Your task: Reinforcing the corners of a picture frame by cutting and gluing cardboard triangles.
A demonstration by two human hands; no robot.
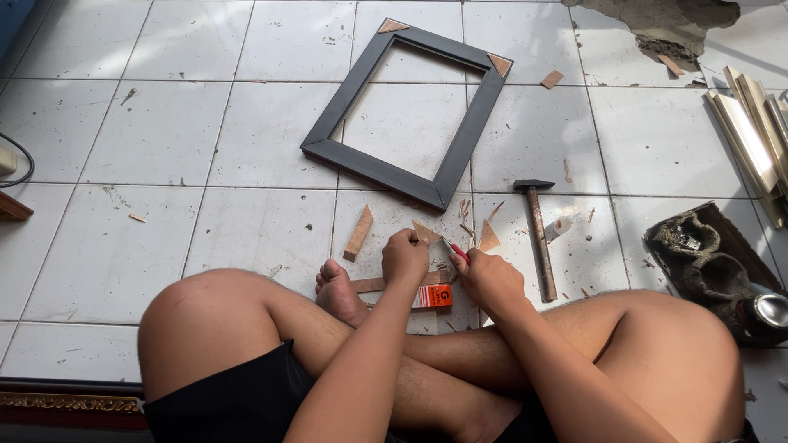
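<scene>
From the head camera, you sit cross-legged on the white tiled floor point(246, 139). Your left hand point(405, 256) has its grip closed around a small triangular wood piece point(426, 233), held just above the floor in front of your foot. Your right hand point(487, 277) is closed on a red-handled cutter point(455, 250), its tip against that piece. A small orange box point(433, 297) lies beneath your hands. A hammer point(538, 238) lies just to the right, and a dark picture frame point(408, 115) lies further ahead.
</scene>
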